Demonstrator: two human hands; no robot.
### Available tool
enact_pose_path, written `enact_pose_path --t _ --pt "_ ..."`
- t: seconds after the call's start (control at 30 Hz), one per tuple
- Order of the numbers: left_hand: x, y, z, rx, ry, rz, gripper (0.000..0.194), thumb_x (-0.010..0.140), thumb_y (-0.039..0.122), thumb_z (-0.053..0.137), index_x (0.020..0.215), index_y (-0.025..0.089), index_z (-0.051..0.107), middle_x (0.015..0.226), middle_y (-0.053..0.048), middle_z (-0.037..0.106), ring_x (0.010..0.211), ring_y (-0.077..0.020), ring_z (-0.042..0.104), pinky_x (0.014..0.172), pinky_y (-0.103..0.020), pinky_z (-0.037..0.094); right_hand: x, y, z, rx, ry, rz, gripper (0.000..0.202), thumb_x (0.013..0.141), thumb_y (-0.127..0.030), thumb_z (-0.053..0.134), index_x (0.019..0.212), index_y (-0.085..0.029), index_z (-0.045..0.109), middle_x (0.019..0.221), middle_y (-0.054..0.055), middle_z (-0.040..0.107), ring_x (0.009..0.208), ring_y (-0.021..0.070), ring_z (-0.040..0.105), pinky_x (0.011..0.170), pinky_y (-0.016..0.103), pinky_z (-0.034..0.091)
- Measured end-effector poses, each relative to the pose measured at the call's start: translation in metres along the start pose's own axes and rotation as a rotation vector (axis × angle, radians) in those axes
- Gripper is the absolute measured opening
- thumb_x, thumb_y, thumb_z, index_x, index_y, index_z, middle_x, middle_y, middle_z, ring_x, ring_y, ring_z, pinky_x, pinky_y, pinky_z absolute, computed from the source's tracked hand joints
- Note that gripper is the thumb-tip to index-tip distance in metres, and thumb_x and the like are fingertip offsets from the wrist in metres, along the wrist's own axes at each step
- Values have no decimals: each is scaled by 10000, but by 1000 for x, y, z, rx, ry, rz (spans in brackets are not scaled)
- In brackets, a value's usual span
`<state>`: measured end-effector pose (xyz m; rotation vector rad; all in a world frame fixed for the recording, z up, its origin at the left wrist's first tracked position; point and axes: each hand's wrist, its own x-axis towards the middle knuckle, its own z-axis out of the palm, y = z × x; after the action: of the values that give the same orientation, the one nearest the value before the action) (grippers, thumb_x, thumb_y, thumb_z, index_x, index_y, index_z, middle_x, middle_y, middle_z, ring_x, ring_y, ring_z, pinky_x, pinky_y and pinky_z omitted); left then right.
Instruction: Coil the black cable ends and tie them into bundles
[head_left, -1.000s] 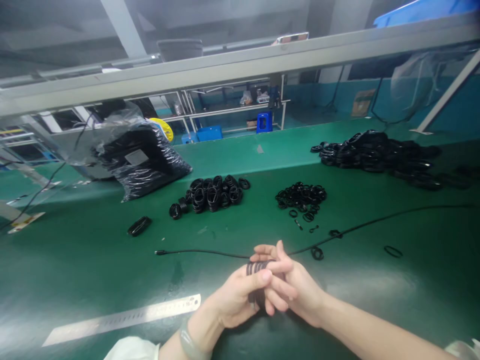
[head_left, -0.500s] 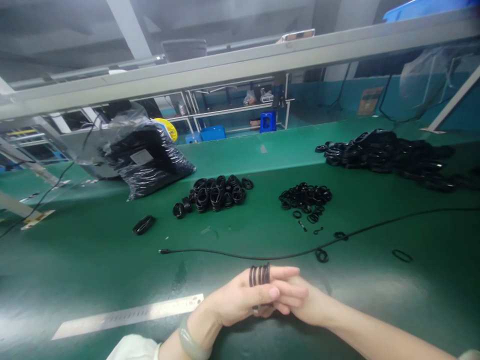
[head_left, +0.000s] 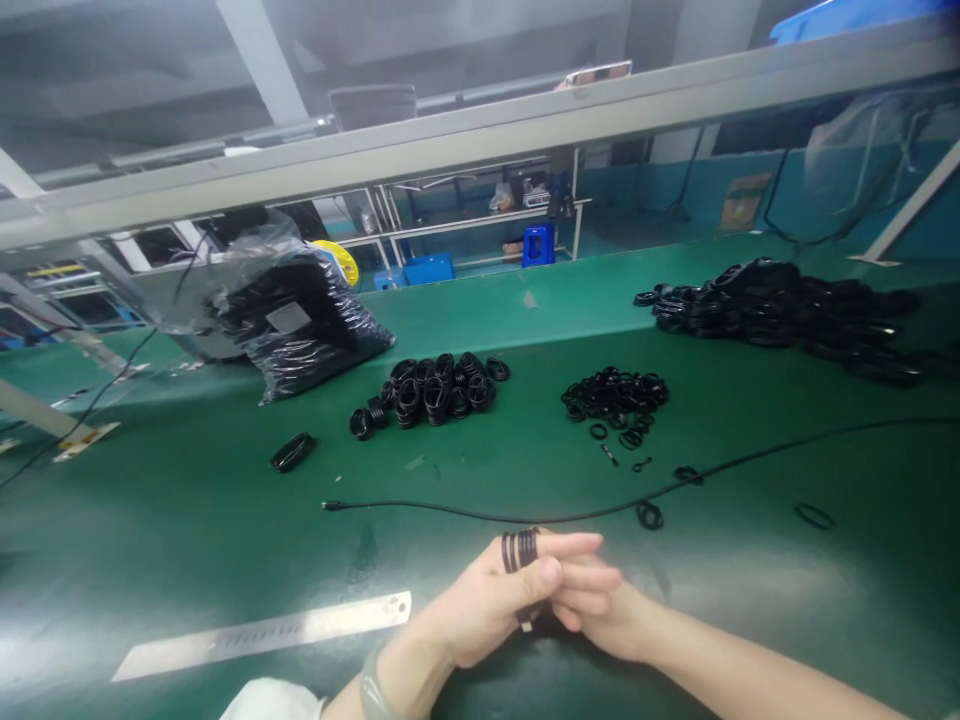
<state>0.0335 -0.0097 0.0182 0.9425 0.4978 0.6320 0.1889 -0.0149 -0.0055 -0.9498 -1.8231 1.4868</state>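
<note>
My left hand, with a pale bangle at the wrist, is pressed against my right hand low in the middle of the view. Several black bands ring the left index finger. Under the left thumb a short dark piece with a light metal tip, looking like the plug of a black cable, pokes out; the rest of it is hidden between the hands. My right fingers are mostly covered by the left ones. Just beyond both hands, a straight black cable lies across the green table.
A steel ruler lies at left. Further back are coiled cables, a single coil, a heap of small black bands, a larger black pile and a filled plastic bag. A shelf rail crosses above.
The light metal tip has come further into sight below the left thumb. Both hands stay pressed together in nearly the same place, and the view has shifted slightly.
</note>
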Motion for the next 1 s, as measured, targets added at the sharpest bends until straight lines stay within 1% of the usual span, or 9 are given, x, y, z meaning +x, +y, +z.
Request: enact_pose_path --t 0.13,0.27,0.37,0.47,0.53,0.73,0.83,0.93,1.0 --pt "0 -3 -1 2 63 22 437 873 388 674 1250 167 668 1092 -204 744 705 -152 739 575 -180 502 2 4 -2 -4 -99 16 651 886 -734 235 521 -225 411 591 34 526 630 161 570 671 317 532" --pt "0 -8 -12 32 36 -48 463 884 419 650 1244 129 666 957 -199 774 555 -110 685 463 -144 411 5 7 -2 92 -150 -35 692 941 -671 238 493 -209 493 558 48 590 684 185 650 750 347 556" --pt "0 -10 -19 86 -25 -98 449 880 439 649 1150 85 706 930 -210 773 613 -141 703 415 -139 378 5 9 1 162 -146 4 537 938 -542 413 564 -187 560 559 40 632 659 203 691 667 346 572" --pt "-1 -7 -20 99 -79 -115 422 872 425 664 1107 79 720 998 -225 760 710 -173 724 478 -171 471 4 11 6 186 -61 53 248 879 -364 557 728 -171 599 597 16 665 611 196 700 562 296 562" --pt "-1 -4 -20 112 -84 -98 392 862 394 685 1100 84 724 984 -219 763 729 -177 724 520 -189 504 3 12 8 201 6 52 151 861 -313 567 802 -174 573 595 -4 657 567 179 689 514 262 546" --pt "0 -2 -17 68 81 -40 350 695 321 846 945 89 767 875 -176 779 637 -180 696 490 -235 536 4 15 11 290 69 -14 78 799 -223 553 847 -176 513 673 -12 656 514 136 658 469 219 519" --pt "0 -5 -15 88 114 -6 317 720 324 826 926 90 769 852 -169 779 640 -181 696 482 -230 528 4 16 12 305 79 -28 85 778 -192 534 859 -174 515 678 -14 650 507 136 650 468 228 519" --pt "0 -8 -11 121 150 24 310 715 334 828 907 98 770 853 -162 779 688 -200 707 486 -224 517 3 17 12 239 100 -58 105 769 -167 513 873 -173 525 667 -15 640 529 145 656 483 230 513" --pt "-1 -5 -7 187 178 35 318 742 377 801 890 96 777 789 -148 775 658 -192 698 484 -218 498 3 16 11 189 113 -63 128 767 -165 500 891 -178 529 653 -18 630 540 150 656 486 226 506"
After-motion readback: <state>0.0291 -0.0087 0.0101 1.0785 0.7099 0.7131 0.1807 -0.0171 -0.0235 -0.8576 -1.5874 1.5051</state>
